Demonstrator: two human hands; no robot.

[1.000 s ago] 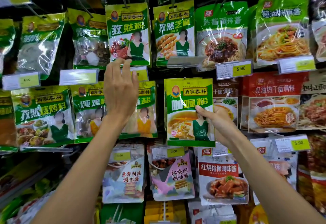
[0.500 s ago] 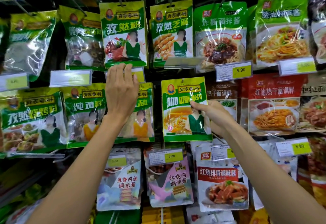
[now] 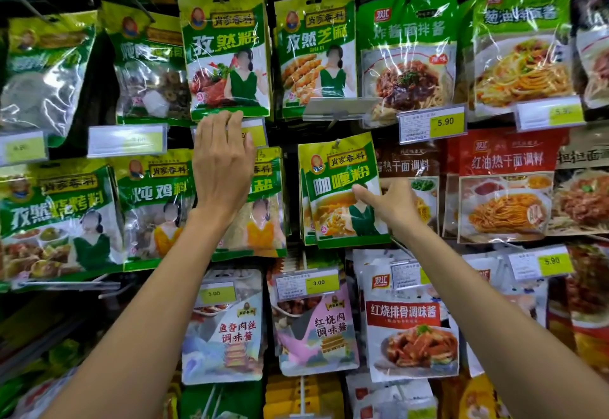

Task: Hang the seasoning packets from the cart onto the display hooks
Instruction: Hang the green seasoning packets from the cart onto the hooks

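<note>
My right hand pinches the right edge of a green and yellow curry powder packet, thumb on its front. The packet hangs slightly tilted in front of others of its kind, and a metal hook tip shows at its top hole. A clear price tag holder is flipped up just above it. My left hand is raised flat against the neighbouring row to the left, fingers straight. Its fingertips touch a price tag under the cumin powder packet. The cart is out of view.
Hanging seasoning and sauce packets fill the wall: green ones to the left, red noodle sauce packets to the right, white sauce pouches below. Yellow price tags stick out on hook ends between the rows.
The curry powder packet has risen a little and tilted, its top now at the hook. My right thumb has slid up the packet's edge. My left hand stays against the display.
</note>
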